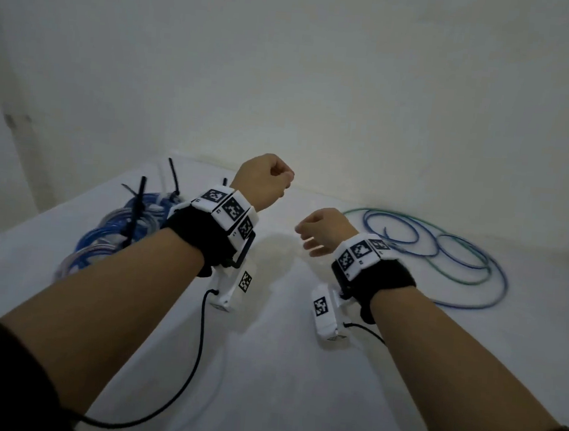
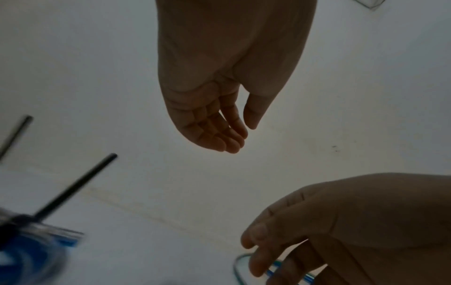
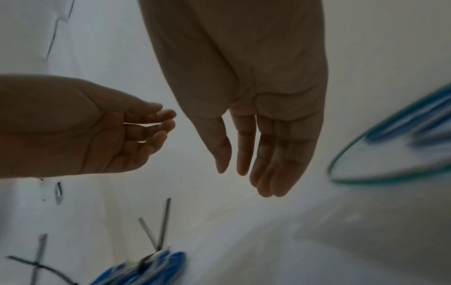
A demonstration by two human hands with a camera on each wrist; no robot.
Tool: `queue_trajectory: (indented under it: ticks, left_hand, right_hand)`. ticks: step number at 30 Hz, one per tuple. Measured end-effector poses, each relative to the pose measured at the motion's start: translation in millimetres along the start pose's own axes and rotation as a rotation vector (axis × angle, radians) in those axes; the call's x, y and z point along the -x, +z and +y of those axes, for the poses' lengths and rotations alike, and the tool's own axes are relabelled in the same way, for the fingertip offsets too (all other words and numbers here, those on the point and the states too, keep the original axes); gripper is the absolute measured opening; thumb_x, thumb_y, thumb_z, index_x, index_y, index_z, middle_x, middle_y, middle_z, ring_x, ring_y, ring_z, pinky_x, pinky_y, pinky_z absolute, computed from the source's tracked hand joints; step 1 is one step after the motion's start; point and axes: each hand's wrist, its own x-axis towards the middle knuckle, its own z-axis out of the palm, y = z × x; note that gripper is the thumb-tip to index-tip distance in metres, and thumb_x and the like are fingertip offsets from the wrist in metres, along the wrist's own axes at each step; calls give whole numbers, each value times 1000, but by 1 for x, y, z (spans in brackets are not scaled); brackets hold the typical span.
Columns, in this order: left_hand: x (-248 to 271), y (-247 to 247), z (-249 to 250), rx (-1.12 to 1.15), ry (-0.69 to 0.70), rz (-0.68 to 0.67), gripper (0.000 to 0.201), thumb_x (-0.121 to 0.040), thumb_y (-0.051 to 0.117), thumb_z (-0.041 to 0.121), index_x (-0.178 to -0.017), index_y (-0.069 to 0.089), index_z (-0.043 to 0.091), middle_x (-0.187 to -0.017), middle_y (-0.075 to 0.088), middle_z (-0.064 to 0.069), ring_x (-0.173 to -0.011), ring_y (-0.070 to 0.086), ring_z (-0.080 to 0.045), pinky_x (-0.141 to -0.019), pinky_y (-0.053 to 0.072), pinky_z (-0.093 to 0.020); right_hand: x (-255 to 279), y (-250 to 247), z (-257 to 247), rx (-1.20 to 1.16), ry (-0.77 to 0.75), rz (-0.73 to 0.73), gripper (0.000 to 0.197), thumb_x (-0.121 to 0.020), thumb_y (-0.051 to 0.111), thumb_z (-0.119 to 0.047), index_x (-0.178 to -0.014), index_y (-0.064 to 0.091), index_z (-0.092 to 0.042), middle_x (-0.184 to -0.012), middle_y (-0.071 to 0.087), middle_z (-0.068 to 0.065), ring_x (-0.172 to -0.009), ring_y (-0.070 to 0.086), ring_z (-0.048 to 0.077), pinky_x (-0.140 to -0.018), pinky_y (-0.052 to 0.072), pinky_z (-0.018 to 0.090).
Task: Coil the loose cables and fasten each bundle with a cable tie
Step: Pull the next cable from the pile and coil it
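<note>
Both your hands are empty, fingers loosely apart. Loose cable (image 1: 444, 257) lies near the worktop's far right edge, just beside your right hand (image 1: 323, 230); left hand (image 1: 265, 182) is farther.

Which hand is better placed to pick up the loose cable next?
Probably the right hand: it hangs empty and open beside the loose cable. The left hand, also empty, is nearer the tied bundles.
</note>
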Motion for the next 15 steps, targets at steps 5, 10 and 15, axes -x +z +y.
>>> queue_trajectory:
  ticks: [5, 10, 15]
  left_hand:
    - [2, 61, 21, -18, -4, -203, 15, -90, 52, 20, -75, 55, 22, -81, 64, 4, -73, 62, -13, -71, 49, -27]
    - [8, 114, 36, -36, -2, -346, 12, -90, 55, 20, -79, 55, 17, -91, 67, -9, -75, 61, -17, -64, 49, -26]
    - [13, 147, 42, -135, 57, -439, 12, -92, 51, 15, -100, 60, 12, -107, 64, -11, -95, 59, -21, -82, 48, -32]
  right_hand:
    - [14, -70, 56, 411, 87, 39, 15, -85, 67, -17, -86, 65, -2, -86, 61, 12, -76, 58, 24, -67, 48, 31]
    - [29, -104, 104, 731, 151, -55, 40, -76, 77, -31, -105, 70, -4, -110, 68, 9, -100, 63, 26, -79, 51, 31]
    - [36, -122, 126, 627, 19, 11, 14, -83, 67, -13, -97, 68, -14, -103, 65, 7, -86, 54, 16, -73, 40, 23]
